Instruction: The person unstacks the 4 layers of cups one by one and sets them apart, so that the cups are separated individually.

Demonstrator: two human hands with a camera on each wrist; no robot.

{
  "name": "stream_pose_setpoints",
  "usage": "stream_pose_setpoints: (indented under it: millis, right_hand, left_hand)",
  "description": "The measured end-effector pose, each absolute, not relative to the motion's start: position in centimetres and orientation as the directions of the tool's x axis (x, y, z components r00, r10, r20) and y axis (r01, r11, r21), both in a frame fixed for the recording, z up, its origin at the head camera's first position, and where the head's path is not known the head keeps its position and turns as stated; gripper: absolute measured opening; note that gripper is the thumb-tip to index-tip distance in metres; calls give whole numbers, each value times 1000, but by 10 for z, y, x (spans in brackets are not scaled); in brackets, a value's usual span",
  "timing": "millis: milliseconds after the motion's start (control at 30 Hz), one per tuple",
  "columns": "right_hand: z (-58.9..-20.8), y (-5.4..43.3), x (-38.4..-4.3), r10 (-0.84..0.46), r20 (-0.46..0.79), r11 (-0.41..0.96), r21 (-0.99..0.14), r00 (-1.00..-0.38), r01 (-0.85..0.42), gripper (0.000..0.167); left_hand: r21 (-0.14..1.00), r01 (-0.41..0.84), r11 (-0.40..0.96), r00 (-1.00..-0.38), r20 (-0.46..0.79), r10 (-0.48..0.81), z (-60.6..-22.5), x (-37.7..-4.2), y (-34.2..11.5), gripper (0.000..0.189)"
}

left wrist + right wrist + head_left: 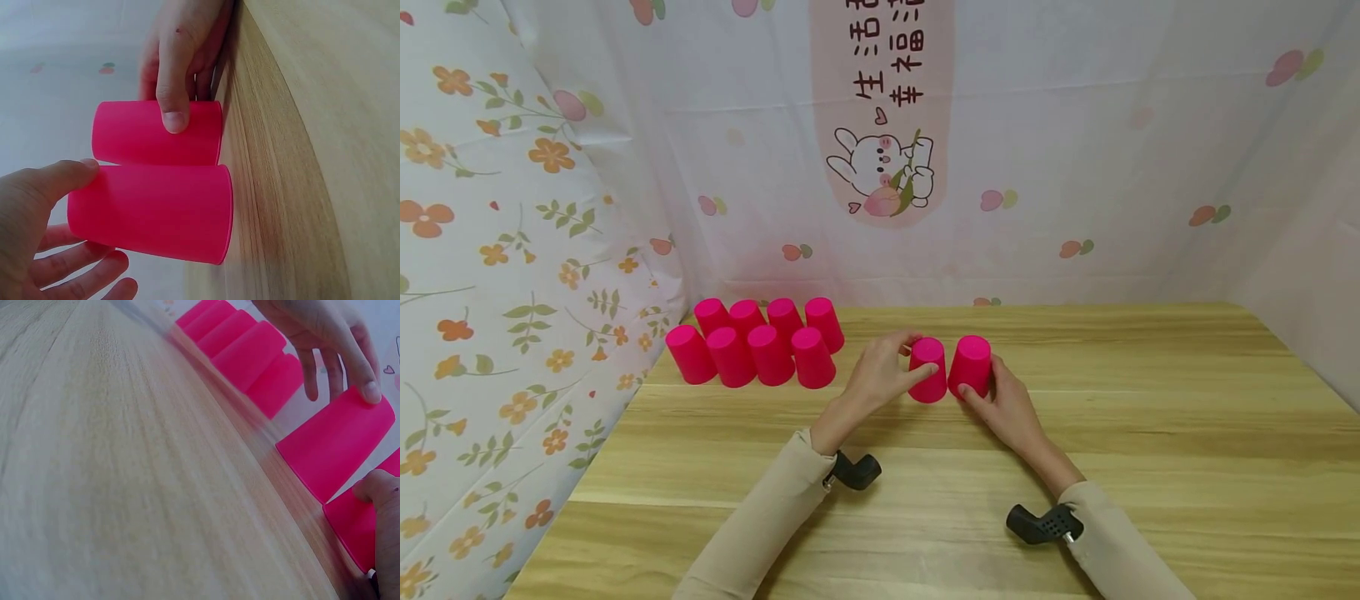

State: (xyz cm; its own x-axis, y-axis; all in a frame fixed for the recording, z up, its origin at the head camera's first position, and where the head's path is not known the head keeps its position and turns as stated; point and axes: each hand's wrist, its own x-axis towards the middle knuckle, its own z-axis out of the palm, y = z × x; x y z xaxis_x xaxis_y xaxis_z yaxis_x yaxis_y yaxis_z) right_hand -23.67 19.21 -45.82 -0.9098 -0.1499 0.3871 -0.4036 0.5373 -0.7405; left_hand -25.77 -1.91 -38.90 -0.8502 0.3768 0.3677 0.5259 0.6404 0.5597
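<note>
Two bright pink cups stand upside down side by side on the wooden table, their rims very close together. My left hand (pixel 880 371) pinches the left pink cup (pixel 928 388) near its upturned base, thumb on the near side and a finger behind. The other fingers of that hand are spread in the left wrist view, off the cup (pixel 156 212). My right hand (pixel 1011 407) grips the right pink cup (pixel 971 363), its thumb low on the near side and fingers round the right. In the right wrist view, the right hand (pixel 387 509) partly hides its cup (pixel 353 528).
Several more pink cups (pixel 732 358) stand upside down in two rows at the table's back left. A printed cloth (pixel 1037 150) hangs behind the table (pixel 1150 458), and a flowered cloth (pixel 512 250) on the left. Black mounts (pixel 1045 527) sit at both wrists.
</note>
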Motion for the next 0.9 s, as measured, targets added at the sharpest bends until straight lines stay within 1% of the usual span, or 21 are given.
stream_pose_setpoints:
  millis: [500,900]
  right_hand:
    - [-459,191,-237,-139,380,548,-740,-915,-390,56]
    - [-458,191,-237,-138,381,554,-736,-914,-390,55]
  left_hand:
    - [550,513,659,-855,397,335,-381,-254,-34,44]
    - [513,504,694,-861,359,360,-351,-269,-59,45]
